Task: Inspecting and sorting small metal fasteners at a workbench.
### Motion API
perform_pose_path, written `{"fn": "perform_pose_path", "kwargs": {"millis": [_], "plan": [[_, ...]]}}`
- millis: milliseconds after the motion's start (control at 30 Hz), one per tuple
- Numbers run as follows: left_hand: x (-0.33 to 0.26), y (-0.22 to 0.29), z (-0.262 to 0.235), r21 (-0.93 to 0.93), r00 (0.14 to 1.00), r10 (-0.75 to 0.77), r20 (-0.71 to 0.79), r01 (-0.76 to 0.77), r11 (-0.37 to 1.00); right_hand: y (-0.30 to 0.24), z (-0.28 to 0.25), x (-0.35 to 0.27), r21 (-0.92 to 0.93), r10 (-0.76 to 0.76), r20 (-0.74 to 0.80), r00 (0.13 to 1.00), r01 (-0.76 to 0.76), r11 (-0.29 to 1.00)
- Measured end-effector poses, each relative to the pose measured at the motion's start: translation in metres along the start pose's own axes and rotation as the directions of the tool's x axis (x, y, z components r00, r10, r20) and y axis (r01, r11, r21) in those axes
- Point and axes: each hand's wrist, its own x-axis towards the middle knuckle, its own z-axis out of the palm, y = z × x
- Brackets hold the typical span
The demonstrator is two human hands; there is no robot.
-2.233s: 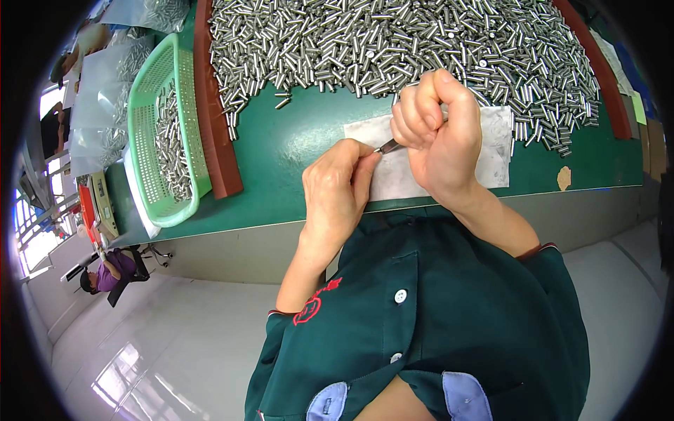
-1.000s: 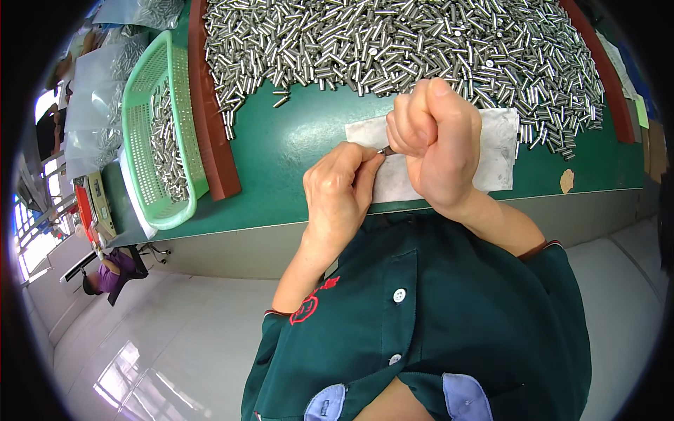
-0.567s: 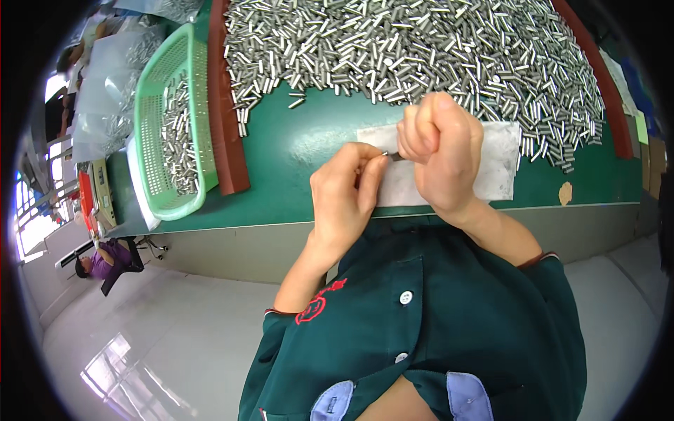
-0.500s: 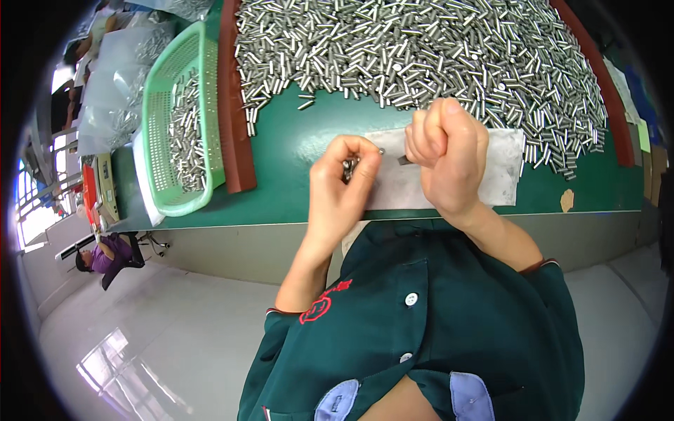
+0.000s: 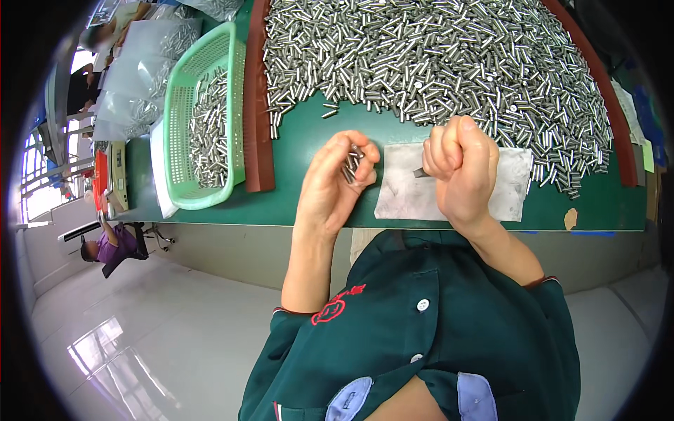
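Note:
Several short metal pins [image 5: 353,163] lie in the curled fingers of my left hand [image 5: 330,184], which is held above the table's near part. My right hand [image 5: 465,168] is closed in a fist over a smudged white cloth or paper sheet [image 5: 411,198]. A small dark grey tip [image 5: 420,172] sticks out from the fist on its left side; the rest of that thing is hidden by the fingers. Beyond both hands spreads a large heap of shiny metal pins [image 5: 421,63], with a couple of loose pins [image 5: 330,110] at its near left edge.
A light green plastic basket [image 5: 170,133] with more pins stands left of a red-brown rail [image 5: 258,140]. Another such rail [image 5: 597,77] bounds the heap's right side. Clear bags [image 5: 133,84] of pins lie far left. A seated person in purple [image 5: 116,245] is in the left background.
My left hand has turned and drawn away from the right, showing more of the pins in it. The right fist stays closed around the dark tip. The whole view has shifted slightly.

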Motion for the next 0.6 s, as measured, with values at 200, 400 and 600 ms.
{"fn": "perform_pose_path", "kwargs": {"millis": [200, 400, 600], "plan": [[0.016, 0.021, -0.016, 0.916, 0.868, 0.495, -0.035, -0.170, 0.364, 0.002, -0.003, 0.000, 0.000, -0.005, 0.025, 1.000, 0.005, 1.000], [0.029, 0.032, -0.016, 0.972, 0.784, 0.596, 0.176, -0.041, -0.233, 0.000, -0.004, -0.001, 0.071, 0.010, 0.049, 0.999, -0.014, 0.997], [0.036, 0.035, -0.013, 0.947, 0.822, 0.548, 0.155, 0.033, -0.318, 0.000, -0.005, 0.000, 0.068, 0.008, 0.035, 0.999, -0.010, 0.998]]}}
